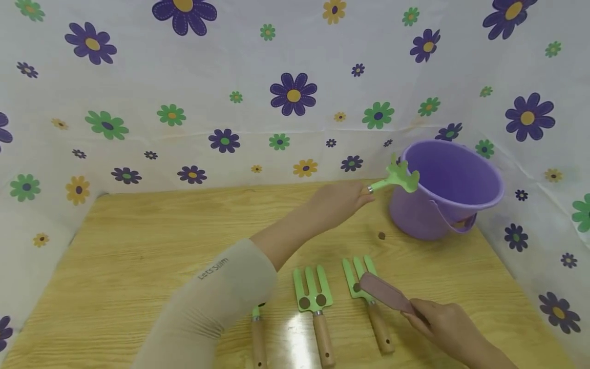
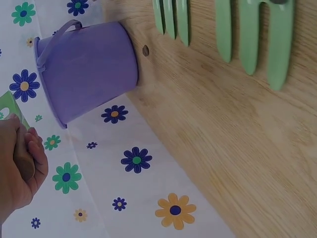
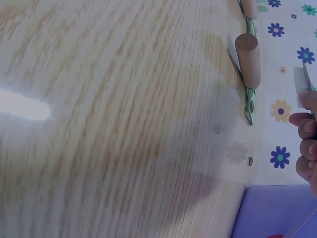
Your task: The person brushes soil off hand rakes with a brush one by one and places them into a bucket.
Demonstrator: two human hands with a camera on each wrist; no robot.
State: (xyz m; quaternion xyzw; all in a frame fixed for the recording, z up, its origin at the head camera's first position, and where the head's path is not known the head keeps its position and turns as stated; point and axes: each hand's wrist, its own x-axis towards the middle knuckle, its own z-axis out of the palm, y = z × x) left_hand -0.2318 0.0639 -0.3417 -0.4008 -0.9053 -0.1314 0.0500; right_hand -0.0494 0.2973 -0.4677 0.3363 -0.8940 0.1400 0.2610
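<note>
My left hand (image 1: pixel 338 205) grips the wooden handle of a small green hand rake (image 1: pixel 402 177). The rake's tines are raised beside the near left rim of a purple bucket (image 1: pixel 417 215); whether they touch it I cannot tell. In my right hand (image 1: pixel 444 328) is a flat, mauve-brown strip with a rounded end (image 1: pixel 384 292), which looks thin and blade-like in the right wrist view. Its tip is over a green garden fork (image 1: pixel 380 328) with a wooden handle. Another such fork (image 1: pixel 313 289) lies to the left, with two brown discs (image 1: pixel 321 300) on its head.
A third wooden-handled tool (image 1: pixel 259 341) lies partly hidden under my left sleeve (image 1: pixel 230 287). One small brown disc (image 1: pixel 381 236) is on the wooden table (image 1: pixel 161 246) near the bucket. Flower-printed white cloth (image 1: pixel 258 66) hangs behind and along both sides.
</note>
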